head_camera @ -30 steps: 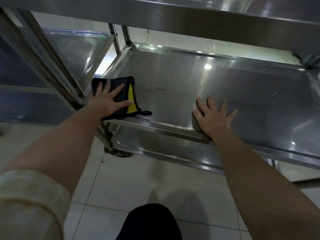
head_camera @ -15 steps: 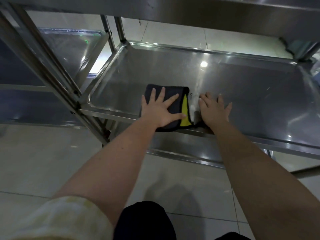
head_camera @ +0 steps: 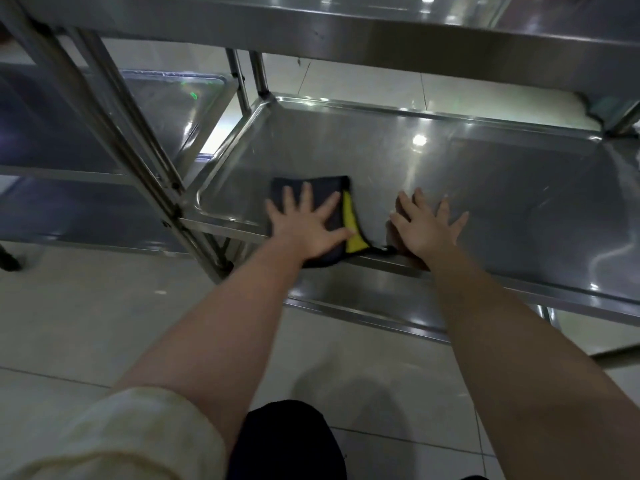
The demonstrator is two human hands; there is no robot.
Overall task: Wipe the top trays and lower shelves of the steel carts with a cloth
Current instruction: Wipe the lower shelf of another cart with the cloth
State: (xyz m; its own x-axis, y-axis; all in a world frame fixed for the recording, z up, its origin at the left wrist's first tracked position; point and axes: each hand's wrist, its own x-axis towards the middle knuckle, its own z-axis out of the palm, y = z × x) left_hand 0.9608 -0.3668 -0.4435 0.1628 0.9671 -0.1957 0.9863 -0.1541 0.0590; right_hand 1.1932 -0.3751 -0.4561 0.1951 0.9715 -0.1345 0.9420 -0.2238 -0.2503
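A dark blue cloth with a yellow face (head_camera: 350, 225) lies on the middle shelf (head_camera: 485, 188) of the steel cart, at its front edge. My left hand (head_camera: 308, 228) presses flat on the cloth with fingers spread, covering most of it. My right hand (head_camera: 424, 228) rests flat and bare on the same shelf, a short gap to the right of the cloth. The cart's top tray (head_camera: 346, 26) hangs over both hands. The lowest shelf (head_camera: 363, 292) shows below the front rail.
A second steel cart (head_camera: 166, 98) stands close on the left, its shelves level with this one. Slanted steel legs (head_camera: 138, 143) run between the two carts. Pale floor tiles (head_camera: 104, 323) lie below, and my dark-clad knee (head_camera: 287, 441) is at the bottom.
My left hand slid the cloth from the shelf's front left corner rightward toward my right hand, then a little back left. My right hand stayed on the shelf.
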